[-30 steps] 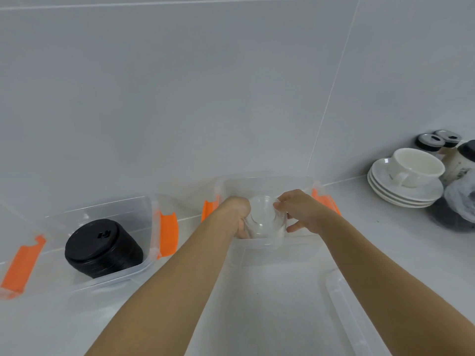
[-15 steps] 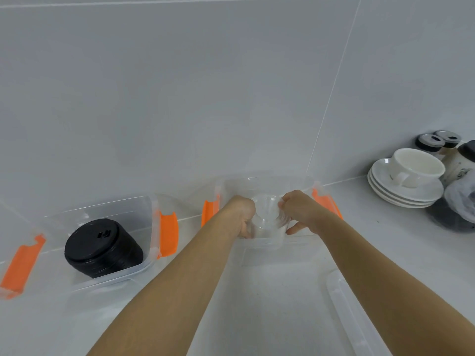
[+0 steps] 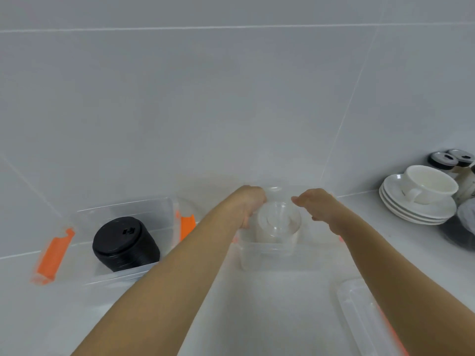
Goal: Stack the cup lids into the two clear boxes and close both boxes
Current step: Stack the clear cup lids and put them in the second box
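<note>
Since the clear lids (image 3: 279, 223) in the middle box (image 3: 272, 255) look thin, light and slippery, hold them by the sides. Left hand (image 3: 250, 205) touches them; right hand (image 3: 317, 208) has let go.

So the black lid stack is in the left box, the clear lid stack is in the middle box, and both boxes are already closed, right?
Not quite. The head view shows the black lid stack in the left box and the clear lid stack in the middle box, but both boxes are open. One box lid lies on the counter at lower right.
</note>
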Available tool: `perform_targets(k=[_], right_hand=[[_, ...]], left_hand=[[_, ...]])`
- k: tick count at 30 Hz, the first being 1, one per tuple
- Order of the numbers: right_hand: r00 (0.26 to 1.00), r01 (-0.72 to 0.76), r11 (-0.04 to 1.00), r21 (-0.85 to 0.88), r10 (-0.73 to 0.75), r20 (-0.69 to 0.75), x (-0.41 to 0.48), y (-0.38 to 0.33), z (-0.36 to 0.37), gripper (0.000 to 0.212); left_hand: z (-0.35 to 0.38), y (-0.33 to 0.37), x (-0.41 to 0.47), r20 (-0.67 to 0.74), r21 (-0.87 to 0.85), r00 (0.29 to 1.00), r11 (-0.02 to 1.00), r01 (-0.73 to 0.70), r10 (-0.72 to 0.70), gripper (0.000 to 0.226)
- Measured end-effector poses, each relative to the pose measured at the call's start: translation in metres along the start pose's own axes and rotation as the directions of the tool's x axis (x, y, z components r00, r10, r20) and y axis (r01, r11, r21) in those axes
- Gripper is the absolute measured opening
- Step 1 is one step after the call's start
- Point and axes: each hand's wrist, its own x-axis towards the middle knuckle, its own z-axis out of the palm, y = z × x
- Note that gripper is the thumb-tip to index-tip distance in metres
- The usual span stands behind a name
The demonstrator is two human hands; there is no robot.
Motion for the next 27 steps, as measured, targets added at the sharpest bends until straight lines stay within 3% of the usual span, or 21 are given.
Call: perform_targets(k=[4,9,12,14,16,18,19,22,27], right_hand=[[0.994,0.105,0.988,0.112,-0.102,-0.034,-0.018,-0.029,-0.015,0.027],[0.957,0.287,0.937,0.198,-0.29,-0.011,-0.058,-0.083,-0.004,0.016],[0.915,0.383,0.889,0.25,-0.402,0.029,-0.083,-0.114,0.019,0.014],[0.885,0.433,0.856,0.282,-0.463,0.045,-0.095,-0.13,0.04,0.015],[0.86,0.468,0.828,0.307,-0.507,0.055,-0.103,-0.143,0.064,0.016],[0.847,0.481,0.816,0.32,-0.526,0.068,-0.107,-0.153,0.089,0.02],[0.846,0.481,0.818,0.316,-0.528,0.078,-0.109,-0.157,0.102,0.023],[0.852,0.466,0.834,0.295,-0.513,0.103,-0.111,-0.166,0.137,0.037],[0.885,0.363,0.899,0.244,-0.415,0.212,-0.112,-0.17,0.18,0.056]], left_hand=[[-0.03,0.014,-0.026,-0.017,0.157,0.99,0.978,-0.138,0.142,0.035],[-0.088,0.022,-0.074,-0.113,0.26,0.925,0.909,-0.326,0.364,0.023],[-0.132,0.014,-0.1,-0.245,0.204,0.833,0.867,-0.455,0.495,0.009],[-0.158,0.005,-0.11,-0.396,0.174,0.738,0.834,-0.524,0.546,0.013],[-0.184,-0.009,-0.116,-0.55,0.137,0.644,0.818,-0.559,0.533,0.015],[-0.206,-0.026,-0.117,-0.651,0.104,0.591,0.827,-0.552,0.476,0.012],[-0.216,-0.036,-0.116,-0.685,0.093,0.579,0.841,-0.534,0.443,0.022],[-0.237,-0.065,-0.111,-0.721,0.039,0.596,0.88,-0.473,0.352,0.044],[-0.251,-0.101,-0.095,-0.647,-0.124,0.743,0.937,-0.327,0.174,0.057]])
